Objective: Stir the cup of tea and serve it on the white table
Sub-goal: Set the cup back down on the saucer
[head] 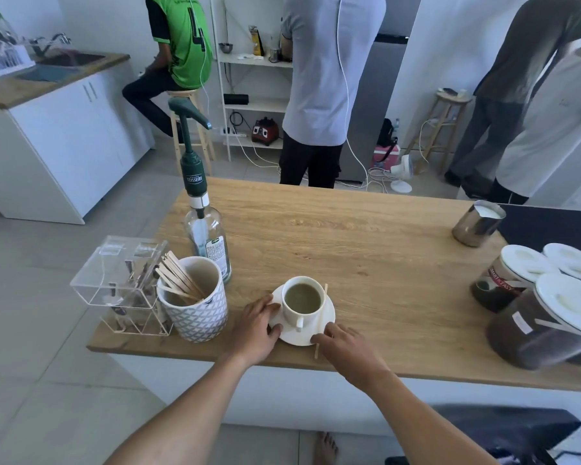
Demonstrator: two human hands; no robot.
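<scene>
A white cup (pixel 302 305) of greenish-brown tea stands on a white saucer (pixel 329 312) near the front edge of the wooden counter (pixel 366 250). Its handle points toward me. A thin wooden stir stick (pixel 322 319) lies across the saucer's right side, its lower end past the rim. My left hand (pixel 257 327) holds the saucer's left rim, thumb on top. My right hand (pixel 348 347) touches the saucer's front right rim beside the stick.
A patterned mug (pixel 195 307) of wooden sticks and a clear acrylic box (pixel 114 280) stand to the left, with a pump bottle (pixel 203 229) behind. Lidded jars (pixel 547 317) and a steel milk jug (pixel 478 223) sit at the right. Several people stand beyond the counter.
</scene>
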